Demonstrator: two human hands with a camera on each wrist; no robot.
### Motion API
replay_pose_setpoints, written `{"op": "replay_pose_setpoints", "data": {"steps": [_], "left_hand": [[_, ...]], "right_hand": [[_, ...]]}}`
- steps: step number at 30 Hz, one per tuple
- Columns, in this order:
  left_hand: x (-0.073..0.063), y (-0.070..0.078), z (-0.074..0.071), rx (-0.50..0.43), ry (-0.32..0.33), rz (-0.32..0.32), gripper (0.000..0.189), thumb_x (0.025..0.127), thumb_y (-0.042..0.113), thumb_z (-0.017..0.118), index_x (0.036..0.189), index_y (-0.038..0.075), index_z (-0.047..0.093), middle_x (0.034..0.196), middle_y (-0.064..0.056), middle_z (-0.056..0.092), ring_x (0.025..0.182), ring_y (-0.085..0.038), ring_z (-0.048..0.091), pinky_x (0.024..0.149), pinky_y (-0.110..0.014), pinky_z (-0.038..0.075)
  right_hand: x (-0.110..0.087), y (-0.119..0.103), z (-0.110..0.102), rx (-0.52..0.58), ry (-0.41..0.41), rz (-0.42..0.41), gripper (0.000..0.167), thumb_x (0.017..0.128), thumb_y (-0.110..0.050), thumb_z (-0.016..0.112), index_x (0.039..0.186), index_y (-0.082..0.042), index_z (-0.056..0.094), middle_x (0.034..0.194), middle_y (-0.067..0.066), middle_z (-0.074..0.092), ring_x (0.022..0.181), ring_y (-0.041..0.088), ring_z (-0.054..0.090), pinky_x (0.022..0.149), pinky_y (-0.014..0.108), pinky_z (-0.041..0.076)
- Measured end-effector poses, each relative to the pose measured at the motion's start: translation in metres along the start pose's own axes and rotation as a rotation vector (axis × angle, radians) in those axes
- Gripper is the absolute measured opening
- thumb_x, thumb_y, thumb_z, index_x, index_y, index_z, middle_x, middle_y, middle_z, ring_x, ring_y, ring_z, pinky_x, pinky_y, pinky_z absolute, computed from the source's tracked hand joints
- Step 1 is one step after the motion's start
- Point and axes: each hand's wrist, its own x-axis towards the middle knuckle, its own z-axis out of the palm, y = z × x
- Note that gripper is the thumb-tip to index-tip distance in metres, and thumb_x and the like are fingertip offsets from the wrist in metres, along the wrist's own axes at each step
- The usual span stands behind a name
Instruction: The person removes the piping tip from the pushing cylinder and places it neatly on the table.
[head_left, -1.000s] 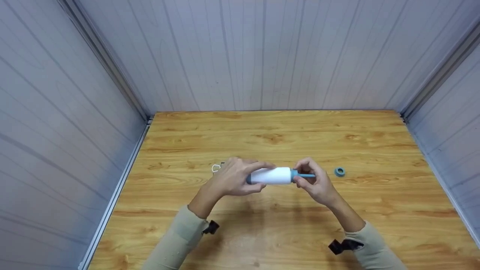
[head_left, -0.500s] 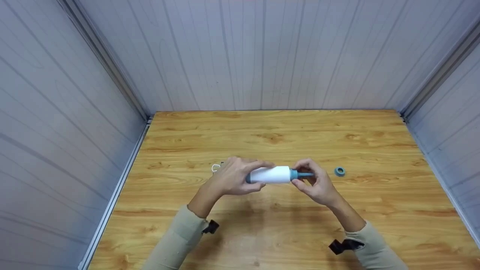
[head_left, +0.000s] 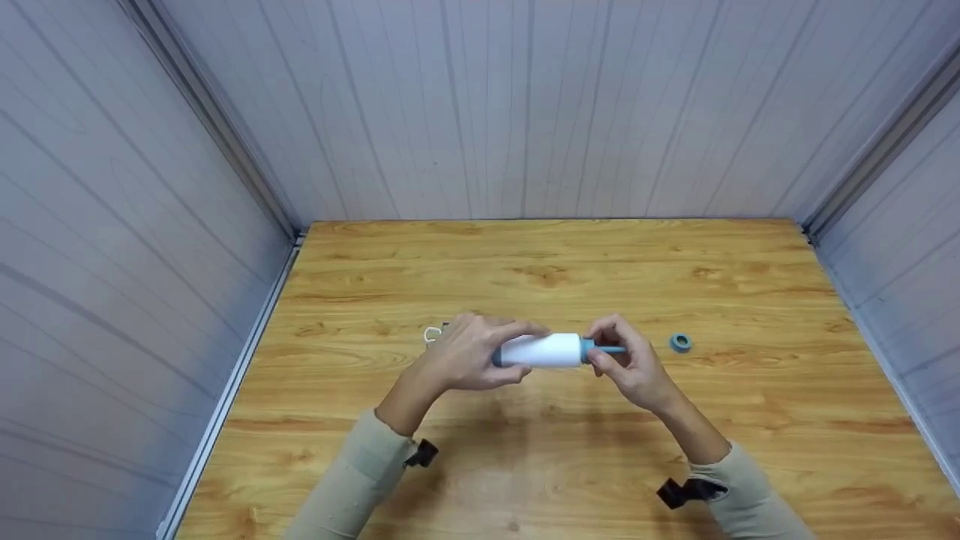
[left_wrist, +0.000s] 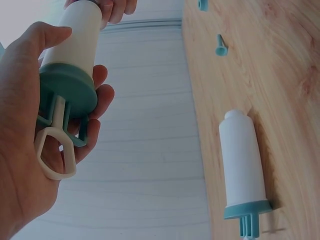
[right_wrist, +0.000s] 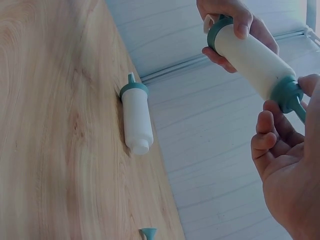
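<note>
My left hand [head_left: 469, 354] grips a white plunger syringe [head_left: 544, 350], like an icing syringe, by its teal flanged end. It is held nearly level above the table. In the left wrist view, a cream ring handle [left_wrist: 59, 155] sticks out below the palm. With thumb and fingers my right hand [head_left: 626, 365] pinches the teal collar [right_wrist: 286, 93] at the other end, where a thin teal nozzle [head_left: 613, 349] points right. A second white syringe [right_wrist: 136, 120] lies on the table; the left hand mostly hides it in the head view, leaving its ring handle [head_left: 433, 334] visible.
To the right of the right hand lies a teal ring [head_left: 680, 343]. A small teal funnel-shaped nozzle [left_wrist: 221, 46] rests on the wooden table [head_left: 540, 465]. Pale panel walls [head_left: 480, 112] enclose the back and both sides.
The right thumb and fingers have shifted back and forth around the teal collar, the thumb dropping, then rising again. The left hand and syringe have hardly moved.
</note>
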Motion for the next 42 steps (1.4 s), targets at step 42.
{"op": "replay_pose_setpoints", "data": {"steps": [42], "left_hand": [[0.0007,0.0003,0.0040,-0.015,-0.009,-0.032,0.051,0.095,0.040,0.077,0.144,0.025,0.074,0.110,-0.010,0.087,0.061,-0.014,0.061,0.059,-0.029,0.051]], "right_hand": [[-0.0068,0.0003,-0.0025,0.005,-0.010,0.013,0.032,0.095,0.025,0.062,0.124,0.019,0.051,0.120,-0.011,0.066,0.106,0.002,0.067,0.090,0.018,0.061]]}}
